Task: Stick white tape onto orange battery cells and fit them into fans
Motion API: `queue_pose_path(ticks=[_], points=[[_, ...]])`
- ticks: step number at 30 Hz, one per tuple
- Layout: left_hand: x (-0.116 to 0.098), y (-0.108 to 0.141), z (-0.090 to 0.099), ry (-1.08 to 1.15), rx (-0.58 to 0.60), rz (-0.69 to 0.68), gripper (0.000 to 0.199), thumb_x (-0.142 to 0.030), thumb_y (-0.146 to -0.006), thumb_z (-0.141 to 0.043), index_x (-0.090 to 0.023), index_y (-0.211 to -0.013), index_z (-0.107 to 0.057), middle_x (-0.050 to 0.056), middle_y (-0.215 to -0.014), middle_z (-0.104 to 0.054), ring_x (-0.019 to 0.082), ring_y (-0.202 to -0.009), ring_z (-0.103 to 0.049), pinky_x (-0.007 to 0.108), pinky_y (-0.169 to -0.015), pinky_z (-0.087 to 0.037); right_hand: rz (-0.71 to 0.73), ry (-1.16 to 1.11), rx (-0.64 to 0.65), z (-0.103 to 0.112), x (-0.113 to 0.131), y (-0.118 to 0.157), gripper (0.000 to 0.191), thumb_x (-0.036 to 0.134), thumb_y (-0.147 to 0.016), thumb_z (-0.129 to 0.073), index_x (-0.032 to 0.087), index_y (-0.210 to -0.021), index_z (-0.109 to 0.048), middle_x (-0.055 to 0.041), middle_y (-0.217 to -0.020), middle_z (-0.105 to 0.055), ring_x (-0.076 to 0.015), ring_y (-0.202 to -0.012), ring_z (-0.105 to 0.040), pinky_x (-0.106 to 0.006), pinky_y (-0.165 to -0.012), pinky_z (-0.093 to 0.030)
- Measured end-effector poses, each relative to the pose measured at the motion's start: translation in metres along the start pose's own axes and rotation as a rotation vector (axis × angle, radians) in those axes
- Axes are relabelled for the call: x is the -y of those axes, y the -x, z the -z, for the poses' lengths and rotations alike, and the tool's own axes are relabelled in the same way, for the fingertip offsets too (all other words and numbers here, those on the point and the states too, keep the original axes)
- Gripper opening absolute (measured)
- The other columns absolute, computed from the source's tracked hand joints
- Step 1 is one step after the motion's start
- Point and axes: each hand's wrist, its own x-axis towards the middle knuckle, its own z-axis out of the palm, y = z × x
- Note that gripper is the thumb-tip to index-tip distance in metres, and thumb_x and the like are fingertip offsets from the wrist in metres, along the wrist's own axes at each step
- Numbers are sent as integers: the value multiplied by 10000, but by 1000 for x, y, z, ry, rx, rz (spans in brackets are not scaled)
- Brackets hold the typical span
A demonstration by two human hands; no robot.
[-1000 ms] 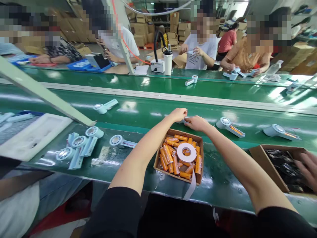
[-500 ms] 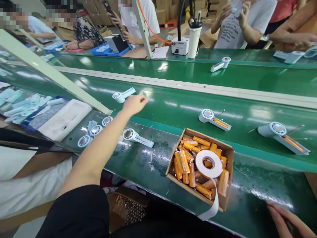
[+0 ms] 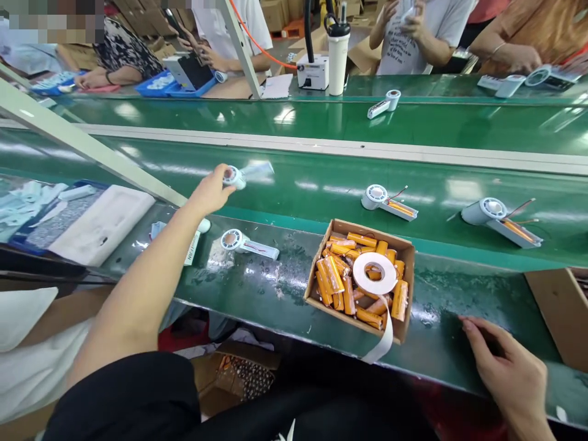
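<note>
At the left of our view, our left hand [image 3: 209,195] has its grip closed on the round head of a pale blue handheld fan [image 3: 237,178], over the green belt [image 3: 321,211] beyond the counter [image 3: 275,288]. The fan lies just past our fingertips, to their right. Its long axis runs mostly sideways: the head is at our fingers, and the handle, blurred, points right and slightly away from us. Whether the fan touches the belt we cannot tell.

Our right hand [image 3: 512,367] is well apart, low at the right near the counter's front edge, its thumb and forefinger drawn together with nothing seen between them. Our left hand is clearly the nearer one to the fan.

Between our hands sits a cardboard box [image 3: 408,300] of orange battery packs [image 3: 333,274], topped by a roll of white tape [image 3: 361,271]. Nearer to us than the held fan, a second fan [image 3: 260,248] rests on the counter, its handle pointing right and slightly towards us.
</note>
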Motion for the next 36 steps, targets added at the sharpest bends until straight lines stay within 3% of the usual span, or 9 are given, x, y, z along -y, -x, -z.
queue_pose_path(ticks=[6, 10, 14, 18, 23, 26, 30, 33, 36], points=[[-53, 104, 14, -92, 352, -293, 524, -392, -956, -513, -300, -1468, -571, 89, -1497, -636, 337, -1365, -603, 486, -1106, -527, 57, -63, -15, -2, 6, -4, 377, 600, -960, -643, 256, -958, -798, -34, -912, -821, -250, -747, -770, -364, -703, -572], [-109, 147, 19, -4, 150, -595, 428, -406, -979, -555, -290, -1366, -698, 94, -1550, -592, 361, -1500, -471, 559, -1210, -449, 71, -123, 0, -1, 11, -5, 341, 551, -969, -652, 245, -949, -801, -39, -913, -820, -216, -717, -749, -335, -708, -578], [-214, 170, 7, 192, 49, -1052, 382, -334, -1017, -615, -235, -1379, -686, 101, -1425, -684, 291, -1392, -575, 493, -1212, -471, 73, -178, 18, -1, 12, -5, 293, 486, -983, -656, 228, -965, -794, -41, -905, -814, -197, -705, -734, -315, -699, -577], [-286, 171, -22, 28, 100, -1123, 334, -269, -986, -674, -123, -1284, -708, 165, -1332, -710, 360, -1337, -579, 582, -1164, -488, 83, -213, 36, 2, 6, -2, 274, 456, -988, -650, 219, -960, -784, -52, -919, -813, -195, -710, -729, -321, -720, -583], [-281, 193, -21, 86, 4, -1102, 242, -210, -1008, -617, -114, -1216, -693, 164, -1254, -713, 394, -1436, -487, 644, -1190, -458, 6, -420, 57, 14, 27, 10, 253, 451, -992, -662, 221, -1012, -764, -64, -942, -811, -201, -751, -737, -326, -749, -589], [-268, 224, -5, 166, -123, -1097, 215, -207, -1000, -628, -121, -1193, -673, 155, -1228, -703, 433, -1496, -432, 678, -1181, -474, 27, -697, 337, 18, 79, 18, 361, 484, -984, -679, 211, -1217, -710, -44, -925, -788, -174, -720, -708, -281, -678, -564], [-248, 251, 2, 226, -225, -1112, 210, -193, -971, -673, -128, -1169, -649, 117, -1119, -719, 388, -1302, -636, 733, -1204, -439, 274, -766, 824, 17, 153, 25, 287, 460, -996, -681, 192, -919, -748, 17, -689, -676, -112, -584, -569, -233, -560, -411], [-223, 260, -6, 265, -290, -1006, 236, -112, -957, -652, -146, -1190, -627, 77, -1062, -728, 303, -1113, -728, 771, -1254, -339, 580, -666, 1088, 17, 175, 22, 386, 402, -1045, -627, 192, -734, -715, 22, -653, -667, -93, -574, -558, -233, -571, -373], [-204, 271, -21, 343, -325, -886, 282, -55, -942, -639, -141, -1209, -608, 93, -1099, -735, 292, -1151, -722, 733, -1269, -351, 693, -473, 1047, 17, 174, 0, 311, 512, -986, -708, 229, -877, -777, 17, -728, -713, -123, -640, -617, -249, -616, -413]])
